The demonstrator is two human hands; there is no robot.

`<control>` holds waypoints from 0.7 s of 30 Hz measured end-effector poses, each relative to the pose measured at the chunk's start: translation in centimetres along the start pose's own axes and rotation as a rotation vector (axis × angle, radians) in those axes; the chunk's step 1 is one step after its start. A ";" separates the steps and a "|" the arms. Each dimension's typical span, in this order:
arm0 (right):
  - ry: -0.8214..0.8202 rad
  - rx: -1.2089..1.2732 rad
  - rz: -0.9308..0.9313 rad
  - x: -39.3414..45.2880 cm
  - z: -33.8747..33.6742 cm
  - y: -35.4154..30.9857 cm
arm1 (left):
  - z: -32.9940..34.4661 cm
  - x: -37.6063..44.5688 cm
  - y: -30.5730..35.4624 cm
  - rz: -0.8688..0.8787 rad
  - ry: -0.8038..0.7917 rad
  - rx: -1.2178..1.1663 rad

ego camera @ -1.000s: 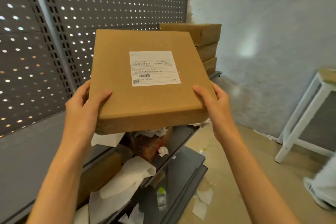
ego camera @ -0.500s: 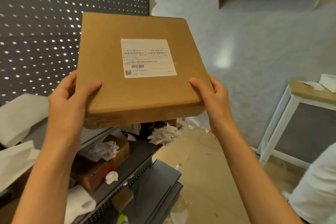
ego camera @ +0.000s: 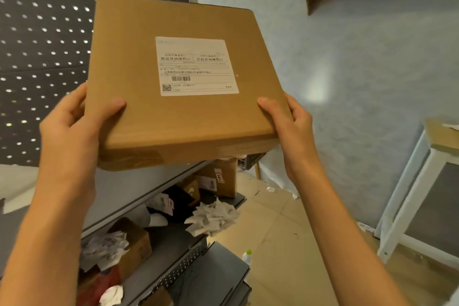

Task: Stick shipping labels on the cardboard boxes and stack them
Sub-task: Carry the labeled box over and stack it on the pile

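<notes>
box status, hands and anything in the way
Left hand and right hand grip the cardboard box at its near corners, held in the air. Shipping label on top face. Cluttered shelf below; nothing touching the box.

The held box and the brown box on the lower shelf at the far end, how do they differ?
The held box is flat and wide and held in the air by the left hand and right hand; the shelf box is taller and rests on the shelf. The held box carries one large white label on top; the shelf box shows smaller stickers on its side. Both are brown cardboard.
</notes>
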State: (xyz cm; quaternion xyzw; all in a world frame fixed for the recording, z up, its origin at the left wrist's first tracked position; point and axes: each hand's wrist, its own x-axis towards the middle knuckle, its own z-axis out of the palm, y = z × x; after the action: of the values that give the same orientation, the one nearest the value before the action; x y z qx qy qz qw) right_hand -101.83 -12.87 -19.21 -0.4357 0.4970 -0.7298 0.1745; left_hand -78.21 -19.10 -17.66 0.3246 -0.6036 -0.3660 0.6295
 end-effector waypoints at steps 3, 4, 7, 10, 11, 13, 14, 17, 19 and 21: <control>-0.014 0.009 -0.034 3.6 -1.1 1.0 | 2.8 2.0 -0.9 0.018 0.019 -0.012; -0.022 0.008 -0.041 4.9 -1.3 1.2 | 3.7 2.9 -1.2 0.027 0.032 -0.021; -0.057 0.012 -0.064 8.7 -2.1 1.4 | 6.4 5.2 -1.5 0.055 0.070 -0.034; -0.087 0.011 -0.096 12.4 -2.9 1.4 | 8.6 7.1 -1.8 0.095 0.090 -0.019; -0.099 0.018 -0.103 13.5 -3.1 1.4 | 9.2 7.7 -1.8 0.112 0.093 0.002; -0.126 0.031 -0.120 15.5 -3.6 1.7 | 10.3 8.9 -1.9 0.148 0.099 0.042; -0.140 0.037 -0.127 16.5 -3.8 1.9 | 10.9 9.4 -1.9 0.160 0.106 0.055; -0.194 0.078 -0.123 19.7 -4.3 2.6 | 12.9 10.6 -1.7 0.185 0.139 0.096; -0.237 0.110 -0.119 21.6 -4.7 3.1 | 14.5 10.9 -1.4 0.201 0.166 0.112; -0.277 0.126 -0.118 23.6 -5.1 3.6 | 16.3 11.1 -1.3 0.186 0.235 0.108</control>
State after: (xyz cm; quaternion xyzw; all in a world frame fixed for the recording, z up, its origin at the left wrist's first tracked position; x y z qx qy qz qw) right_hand -119.84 -27.80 -12.10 -0.5486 0.3952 -0.7016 0.2250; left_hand -94.54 -28.71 -11.95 0.3413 -0.5720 -0.2327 0.7087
